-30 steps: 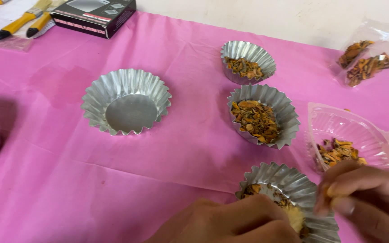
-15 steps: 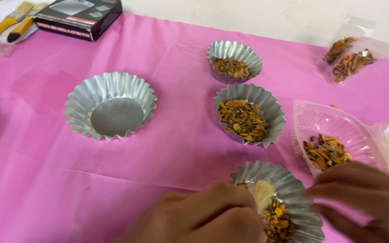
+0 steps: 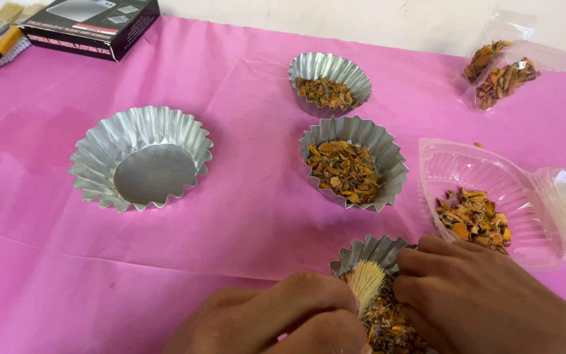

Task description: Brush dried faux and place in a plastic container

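Your left hand (image 3: 283, 318) is clamped on a pale bristle brush (image 3: 365, 283), pressing it into the near foil cup (image 3: 368, 252) of dried orange bits at the desk's front edge. Your right hand (image 3: 486, 305) grips that cup's right rim, just beside the brush.

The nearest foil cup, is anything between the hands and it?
Nothing visible. The left hand holds a pale brush with its bristles already at the cup, over the dried pieces inside. The right hand rests against the cup's right rim.
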